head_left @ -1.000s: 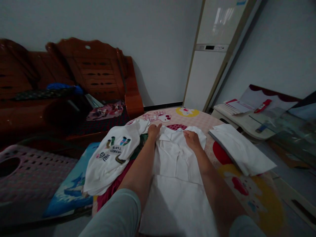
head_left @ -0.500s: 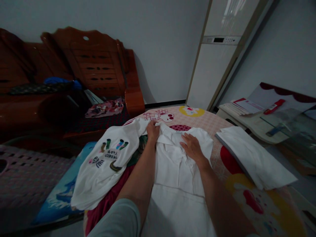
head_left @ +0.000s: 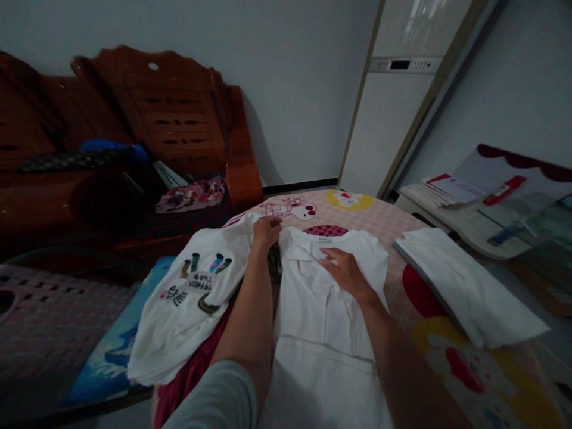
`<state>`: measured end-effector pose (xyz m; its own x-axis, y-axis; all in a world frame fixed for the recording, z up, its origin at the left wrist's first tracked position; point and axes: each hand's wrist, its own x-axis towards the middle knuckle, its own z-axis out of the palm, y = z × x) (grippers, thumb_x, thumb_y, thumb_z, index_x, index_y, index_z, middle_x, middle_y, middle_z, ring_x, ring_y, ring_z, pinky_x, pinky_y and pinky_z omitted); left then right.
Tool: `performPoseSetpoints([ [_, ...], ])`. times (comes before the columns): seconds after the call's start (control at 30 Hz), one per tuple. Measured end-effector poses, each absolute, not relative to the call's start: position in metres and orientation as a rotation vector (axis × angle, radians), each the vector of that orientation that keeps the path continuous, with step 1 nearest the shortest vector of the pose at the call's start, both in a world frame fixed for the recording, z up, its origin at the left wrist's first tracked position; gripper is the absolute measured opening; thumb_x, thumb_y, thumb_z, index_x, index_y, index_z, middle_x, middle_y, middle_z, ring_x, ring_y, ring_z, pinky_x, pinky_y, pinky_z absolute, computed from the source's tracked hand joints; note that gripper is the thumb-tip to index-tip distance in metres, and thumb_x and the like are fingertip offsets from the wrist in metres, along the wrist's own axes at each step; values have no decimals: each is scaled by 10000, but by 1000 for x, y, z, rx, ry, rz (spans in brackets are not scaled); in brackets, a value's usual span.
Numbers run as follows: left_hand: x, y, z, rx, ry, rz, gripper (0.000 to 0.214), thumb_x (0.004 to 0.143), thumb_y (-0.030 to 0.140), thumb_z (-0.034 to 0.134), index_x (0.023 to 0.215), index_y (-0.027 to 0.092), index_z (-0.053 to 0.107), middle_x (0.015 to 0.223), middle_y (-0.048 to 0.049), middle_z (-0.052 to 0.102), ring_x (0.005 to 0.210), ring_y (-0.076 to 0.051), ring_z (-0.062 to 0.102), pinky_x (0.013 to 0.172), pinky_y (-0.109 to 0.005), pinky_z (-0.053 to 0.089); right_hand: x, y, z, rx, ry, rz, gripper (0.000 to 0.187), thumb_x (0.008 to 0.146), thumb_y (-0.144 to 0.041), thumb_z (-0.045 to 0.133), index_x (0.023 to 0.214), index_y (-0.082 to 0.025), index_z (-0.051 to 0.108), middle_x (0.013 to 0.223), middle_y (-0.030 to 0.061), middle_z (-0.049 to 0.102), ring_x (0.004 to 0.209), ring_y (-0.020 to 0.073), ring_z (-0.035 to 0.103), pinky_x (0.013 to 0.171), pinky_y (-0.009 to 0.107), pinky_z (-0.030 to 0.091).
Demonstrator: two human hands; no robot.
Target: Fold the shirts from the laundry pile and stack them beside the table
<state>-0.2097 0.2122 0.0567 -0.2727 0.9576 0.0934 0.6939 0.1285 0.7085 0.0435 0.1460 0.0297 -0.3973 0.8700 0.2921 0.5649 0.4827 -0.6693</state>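
On the cloth-covered surface [head_left: 384,225] a white collared shirt [head_left: 322,316] lies flat, right hand [head_left: 346,271] spread open on its chest, left hand [head_left: 267,229] clenched at its shoulder edge beside the printed T-shirt [head_left: 196,292], where a hard tug could rumple both garments.

Centre: collared shirt [head_left: 322,298], plain white. Left: printed T-shirt [head_left: 196,292], white, with motifs in green, blue and black and a touch of pink. Right: folded garment [head_left: 465,292], plain white. Beneath: bench cover [head_left: 384,223], pale pink check with cartoon figures and discs in yellow, red and magenta. Under the T-shirt: cloth [head_left: 196,369], deep magenta; cushion [head_left: 116,351], blue with a paler picture. Far left: perforated basket [head_left: 53,316], pale pink. Behind: carved sofa [head_left: 179,119], glossy reddish-brown; crumpled cloth [head_left: 190,195], pink floral.
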Motion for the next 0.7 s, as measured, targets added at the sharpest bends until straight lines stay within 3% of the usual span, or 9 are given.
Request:
performPoseSetpoints([
  [0.1,-198,210,58,1669,1774,782,296,793,145,584,1045,156,738,715,-31,725,594,-133,652,664,-256,535,30,140,31,-1173,-2166,695,360,834,-229,659,1190,-181,676,1132,108,713,988,216,666,903,334,495],
  [0.27,-181,213,48,2015,1699,618,318,685,42,636,919,204,779,917,-34,756,923,-203,681,895,-271,504,25,138,32,-1203,-2164,694,199,855,-169,571,963,-179,738,919,73,740,836,186,660,806,281,479],
  [0.43,-177,214,47,2053,1751,557,228,702,100,650,869,197,770,932,-46,743,922,-216,664,883,-286,491,25,135,39,-1183,-2032,783,160,827,-243,571,825,-167,711,685,2,639,651,133,564,656,232,434],
  [0.5,-177,211,53,2040,1739,611,231,708,118,638,894,185,758,901,-36,736,877,-195,657,852,-275,492,24,133,44,-1163,-1898,965,210,794,-266,582,919,-150,706,604,-31,570,556,110,517,562,215,404],
  [0.6,-179,208,63,2011,1612,729,243,731,139,598,928,158,740,811,-15,718,787,-158,639,766,-245,493,27,130,53,-1124,-1679,1288,503,737,-290,608,1212,-126,617,501,-90,471,412,92,439,433,202,345],
  [0.7,-178,210,63,2019,1464,792,236,730,154,589,912,147,739,785,-6,709,741,-141,622,725,-232,489,35,130,61,-1198,-1545,1507,696,690,-255,604,1361,-106,500,493,-91,505,371,112,473,388,212,363],
])
